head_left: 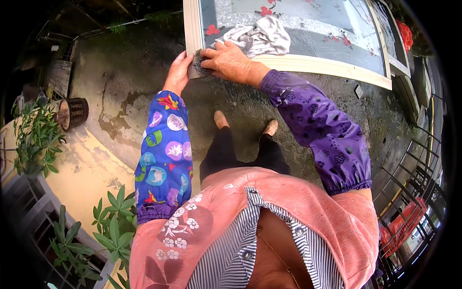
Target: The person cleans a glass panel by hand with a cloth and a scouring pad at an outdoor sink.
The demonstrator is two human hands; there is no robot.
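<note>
A glass panel (317,36) with red flower prints lies in a pale wooden frame (308,63), its near left corner in front of me. My right hand (230,62) presses a dark grey scouring pad (198,65) onto that corner, fingers bent over it. Against the outer left side of the corner, my left hand (178,72) grips the frame's edge; some of its fingers are hidden. A crumpled grey-white cloth (262,37) lies on the wet-looking glass just beyond my right hand.
Wet, stained concrete (110,96) lies under the frame and my feet. Leafy plants (118,226) and a brown pot (74,113) stand to the left, by a yellowish ledge (91,159). At the right are a dark metal rack (409,173) and a red item (404,226).
</note>
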